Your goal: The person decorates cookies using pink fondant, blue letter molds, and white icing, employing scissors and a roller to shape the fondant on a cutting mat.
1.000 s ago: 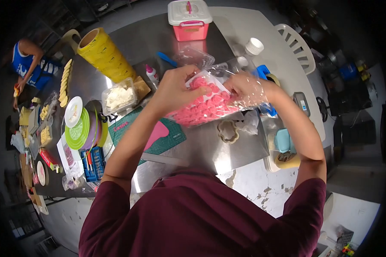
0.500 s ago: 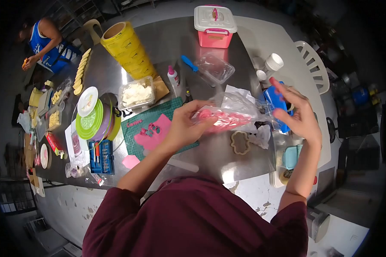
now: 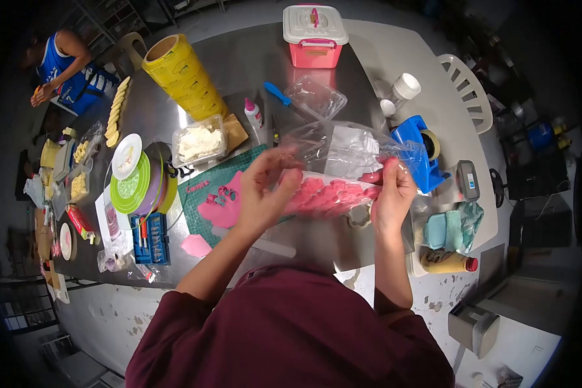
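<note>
While both hands — left (image 3: 270, 187) and right (image 3: 394, 194) — pinch the bag (image 3: 333, 187), I see pink bits inside.

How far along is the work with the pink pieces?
Done: many pink pieces look cut and lie inside a clear bag. In hand: the left hand and right hand hold the bag. Possibly left: a pink sheet with cut-out gaps lies on the green mat. Whether the bag is closed, I cannot tell.
</note>
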{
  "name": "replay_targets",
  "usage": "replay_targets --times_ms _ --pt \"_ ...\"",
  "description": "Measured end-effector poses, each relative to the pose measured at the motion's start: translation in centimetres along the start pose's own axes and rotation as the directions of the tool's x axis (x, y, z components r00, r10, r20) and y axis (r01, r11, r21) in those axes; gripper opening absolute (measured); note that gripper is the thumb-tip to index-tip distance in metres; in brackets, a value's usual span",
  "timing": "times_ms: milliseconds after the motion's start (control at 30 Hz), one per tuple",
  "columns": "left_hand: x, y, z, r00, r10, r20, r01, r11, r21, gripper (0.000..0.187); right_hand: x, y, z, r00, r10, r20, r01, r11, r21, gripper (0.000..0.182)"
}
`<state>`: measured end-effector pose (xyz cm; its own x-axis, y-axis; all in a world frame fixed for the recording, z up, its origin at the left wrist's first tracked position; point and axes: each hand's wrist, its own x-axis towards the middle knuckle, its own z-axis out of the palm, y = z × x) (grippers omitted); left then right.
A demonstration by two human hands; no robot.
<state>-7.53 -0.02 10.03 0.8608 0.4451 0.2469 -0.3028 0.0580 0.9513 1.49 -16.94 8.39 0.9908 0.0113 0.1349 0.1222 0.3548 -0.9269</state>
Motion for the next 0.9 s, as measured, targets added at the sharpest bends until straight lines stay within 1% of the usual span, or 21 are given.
replay_targets --times_ms 67,167,267,300,400,433,500,533,567,600,633,667,733,767,800,867,900 --pt "0.5 1.1 0.1 0.998 -0.059 -0.022 0.06 0.998 0.009 0.018 -0.2 -0.3 0.4 0.999 -0.045 -0.013 0.045 0.999 -0.013 0.022" --pt "1.2 0.3 0.5 0.985 -0.069 -0.157 0.082 0.994 0.075 0.02 0.3 -0.8 1.1 0.994 -0.096 -0.045 0.093 0.993 -0.067 0.022" --pt "2.9 -1.3 0.4 0.98 -0.08 -0.183 0.083 0.997 0.01 0.019 1.4 0.5 0.8 0.99 -0.141 -0.027 0.139 0.989 -0.049 0.021" --pt "3.3 -1.4 0.5 0.977 -0.078 -0.197 0.072 0.997 -0.038 0.017 1.7 0.7 0.8 0.979 -0.205 0.009 0.205 0.979 -0.012 0.019" --pt "2.6 -0.5 0.3 0.99 -0.033 -0.138 0.035 0.999 0.009 0.016 0.8 0.1 0.5 0.955 -0.295 0.017 0.295 0.951 -0.096 0.016" --pt "1.7 -0.7 -0.6 0.995 -0.029 -0.1 0.036 0.997 0.066 0.012 -0.1 0.0 0.0 0.958 -0.286 0.01 0.284 0.948 -0.145 0.014" --pt "-1.0 -2.1 -3.1 0.999 -0.051 0.008 0.047 0.962 0.269 0.009 -2.5 0.8 -2.8 0.963 -0.25 0.1 0.268 0.933 -0.241 0.014" --pt "-2.7 -2.4 -4.0 0.994 -0.088 0.06 0.066 0.95 0.307 0.009 -4.0 1.2 -4.0 0.962 -0.23 0.145 0.263 0.922 -0.285 0.013" --pt "-4.4 -2.6 -4.7 0.986 -0.128 0.109 0.083 0.935 0.346 0.009 -5.9 1.2 -4.8 0.971 -0.174 0.163 0.224 0.897 -0.381 0.014" --pt "-6.1 -2.9 -5.2 0.963 -0.251 0.102 0.197 0.905 0.377 0.011 -7.7 1.4 -5.5 0.979 -0.11 0.174 0.182 0.861 -0.476 0.014" --pt "-7.8 -3.3 -5.4 0.899 -0.434 0.054 0.396 0.86 0.322 0.012 -8.9 3.0 -7.2 0.958 -0.131 0.255 0.233 0.873 -0.428 0.011" --pt "-9.4 -4.4 -6.0 0.9 -0.431 0.068 0.378 0.847 0.374 0.015 -10.2 4.6 -8.8 0.93 -0.151 0.335 0.279 0.883 -0.378 0.011" --pt "-11.5 -6.4 -7.2 0.935 -0.286 0.208 0.126 0.82 0.559 0.021 -13.1 5.4 -9.1 0.982 0.006 0.19 0.082 0.89 -0.449 0.013" --pt "-12.3 -7.1 -7.6 0.916 -0.361 0.176 0.205 0.796 0.57 0.023 -13.9 6.4 -9.6 0.985 0.022 0.173 0.069 0.864 -0.498 0.013" --pt "-12.5 -7.6 -7.7 0.89 -0.432 0.142 0.28 0.766 0.579 0.025 -14.6 7.6 -9.9 0.99 0.079 0.118 -0.012 0.874 -0.486 0.012" --pt "-13.2 -8.9 -8.1 0.827 -0.558 0.073 0.416 0.694 0.588 0.029 -15.0 9.3 -9.9 0.981 0.187 0.061 -0.14 0.882 -0.451 0.013" --pt "-13.4 -9.6 -8.4 0.79 -0.612 0.04 0.476 0.653 0.589 0.03 -14.8 9.3 -9.0 0.963 0.262 -0.055 -0.256 0.841 -0.476 0.014"
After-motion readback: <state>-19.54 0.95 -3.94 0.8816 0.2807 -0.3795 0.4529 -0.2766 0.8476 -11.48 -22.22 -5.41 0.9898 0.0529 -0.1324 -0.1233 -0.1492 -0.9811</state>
